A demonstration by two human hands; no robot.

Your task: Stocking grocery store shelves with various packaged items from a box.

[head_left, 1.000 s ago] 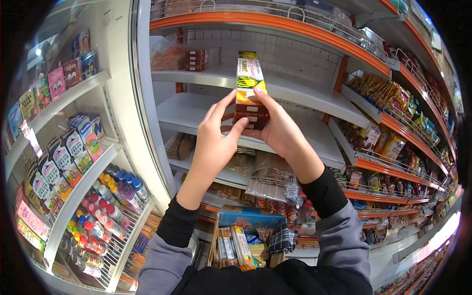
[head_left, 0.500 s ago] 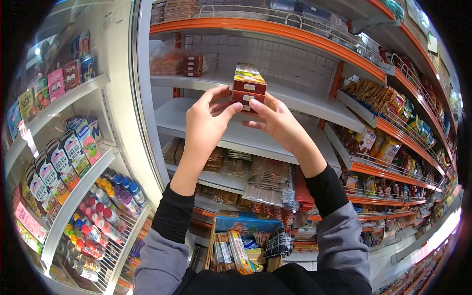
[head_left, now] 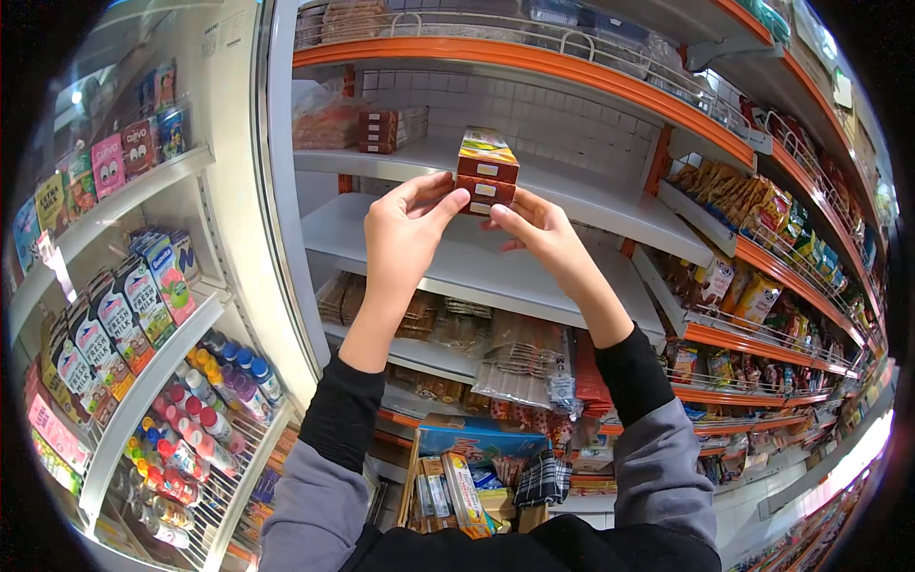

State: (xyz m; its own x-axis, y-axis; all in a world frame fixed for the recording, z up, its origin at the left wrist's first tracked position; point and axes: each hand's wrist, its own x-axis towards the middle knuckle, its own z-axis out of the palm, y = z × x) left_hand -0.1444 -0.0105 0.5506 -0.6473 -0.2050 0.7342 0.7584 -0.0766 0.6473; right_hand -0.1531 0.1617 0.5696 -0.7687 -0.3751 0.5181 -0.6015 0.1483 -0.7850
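Observation:
A stack of small dark-red boxes, the top one with a yellow and green upper face, stands at the front edge of the grey upper shelf. Against its left side my left hand is closed, thumb at the front corner. Around the lower right side curl the fingers of my right hand, its thumb near the front of the bottom box. Whether the stack rests on the shelf or is held just in front of it, I cannot tell.
Farther back left on that shelf sit similar dark-red boxes beside a bagged pack. Below me is an open carton of mixed goods. A glass-fronted fridge with drinks stands left; snack racks line the right.
The right thumb has come down off the front of the boxes. Stack and hands appear slightly lower and farther right in view, as does the whole shelf.

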